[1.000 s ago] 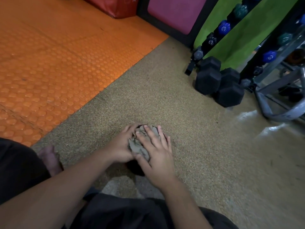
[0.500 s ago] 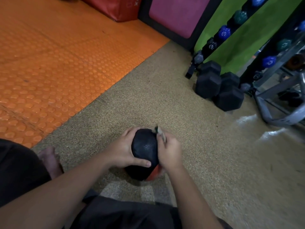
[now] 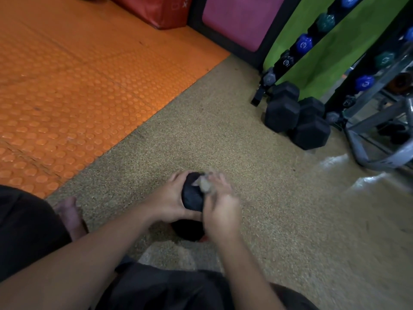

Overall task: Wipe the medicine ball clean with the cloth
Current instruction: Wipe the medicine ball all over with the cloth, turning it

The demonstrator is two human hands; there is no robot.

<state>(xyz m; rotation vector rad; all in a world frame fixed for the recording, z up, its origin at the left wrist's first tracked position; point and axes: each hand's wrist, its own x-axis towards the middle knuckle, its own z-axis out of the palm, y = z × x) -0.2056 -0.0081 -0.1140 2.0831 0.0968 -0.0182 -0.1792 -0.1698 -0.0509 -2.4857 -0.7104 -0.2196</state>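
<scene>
Fingers (image 3: 178, 179) of the left hand (image 3: 166, 203) curl round the near-left side of the medicine ball (image 3: 192, 195), thumb under its lower edge, steadying it; the right hand (image 3: 220, 205) is blurred, so I cannot tell just how its fingers lie, though they seem bunched on the grey cloth (image 3: 204, 184) against the ball's upper right. The ball, black with a sliver of red low down, sits low on the speckled floor (image 3: 245, 171) between the person's knees. My worry is that a hard rub on one side, with only one hand bracing, could squirt the round ball out of the grip and send it rolling. A small bunched cloth could also slip free, or miss the underside entirely. Farther off, black dumbbells (image 3: 297, 121) lie by a rack (image 3: 288, 61), where a loose ball might roll to.
</scene>
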